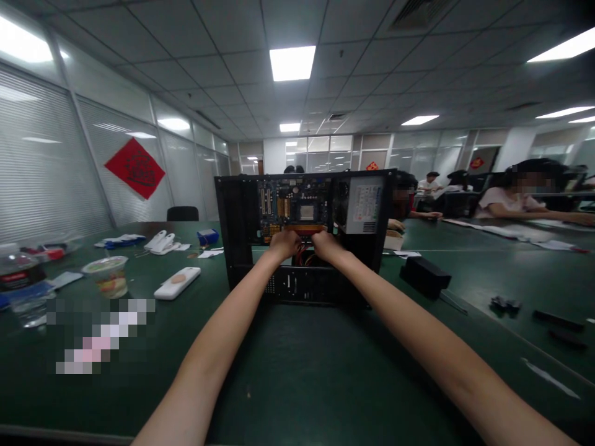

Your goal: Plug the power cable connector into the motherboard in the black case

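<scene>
A black computer case [242, 272] stands on the table with its side panel off, open toward me. Inside it, a blue motherboard [274, 214] carries a square silver processor [307, 212]. Orange and red memory slots [304, 230] run just under the processor. At the left end of these slots my left hand [286, 243] is closed, its fingertips against the board. My right hand [327, 244] is closed at their right end. Whatever the fingers pinch is hidden. Red and dark cables [304, 255] hang below and between the hands. A silver power supply [365, 204] fills the upper right corner.
On the left of the green table [279, 371] are a bottle [28, 291], a lidded cup [109, 277] and a white box-like device [178, 283]. To the right lie a black box [425, 274] and small black parts [506, 305]. Several people sit farther back.
</scene>
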Demonstrator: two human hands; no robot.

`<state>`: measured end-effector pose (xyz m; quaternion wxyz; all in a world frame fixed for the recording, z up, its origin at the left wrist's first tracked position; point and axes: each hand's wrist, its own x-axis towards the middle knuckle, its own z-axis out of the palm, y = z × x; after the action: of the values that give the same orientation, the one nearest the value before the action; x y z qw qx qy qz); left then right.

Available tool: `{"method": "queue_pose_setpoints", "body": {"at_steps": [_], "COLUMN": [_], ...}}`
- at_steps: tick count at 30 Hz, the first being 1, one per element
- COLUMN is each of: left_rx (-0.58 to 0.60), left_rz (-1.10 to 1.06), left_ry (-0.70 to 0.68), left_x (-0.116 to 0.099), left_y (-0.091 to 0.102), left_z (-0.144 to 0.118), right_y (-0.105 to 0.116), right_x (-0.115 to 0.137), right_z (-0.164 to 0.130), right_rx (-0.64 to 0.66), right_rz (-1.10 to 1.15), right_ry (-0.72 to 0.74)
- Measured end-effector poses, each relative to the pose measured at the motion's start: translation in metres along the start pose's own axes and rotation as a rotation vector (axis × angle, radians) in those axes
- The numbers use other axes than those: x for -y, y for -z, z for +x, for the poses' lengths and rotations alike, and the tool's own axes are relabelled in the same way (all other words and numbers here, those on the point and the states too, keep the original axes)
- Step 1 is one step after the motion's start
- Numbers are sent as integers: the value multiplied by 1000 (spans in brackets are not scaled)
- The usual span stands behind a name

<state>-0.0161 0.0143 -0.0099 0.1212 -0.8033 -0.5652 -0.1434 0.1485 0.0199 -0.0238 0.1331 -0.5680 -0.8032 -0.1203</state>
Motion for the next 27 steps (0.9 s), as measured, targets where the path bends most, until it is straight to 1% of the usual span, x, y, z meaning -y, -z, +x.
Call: {"method": "queue_pose_setpoints", "body": {"at_steps": [9,13,18,22,27], "left_rx": [7,2,21,17,-8], "left_rz": [12,-22,-12,-23,-49], "left_ry": [2,32,73,77,63], "left_x": [2,4,3,0,1], "left_y": [0,-2,0,2,-2], "left_z": [1,0,1,1,2], "right_y": [1,4,6,7,4], "right_x": [0,0,-1,-5,-9], "right_z": [1,0,0,-1,1], "right_rx": [-18,-6,7,4,-2], "right_rz": [24,34,44,67,86], "right_ry": [-2,-11,-10,12,11]}}
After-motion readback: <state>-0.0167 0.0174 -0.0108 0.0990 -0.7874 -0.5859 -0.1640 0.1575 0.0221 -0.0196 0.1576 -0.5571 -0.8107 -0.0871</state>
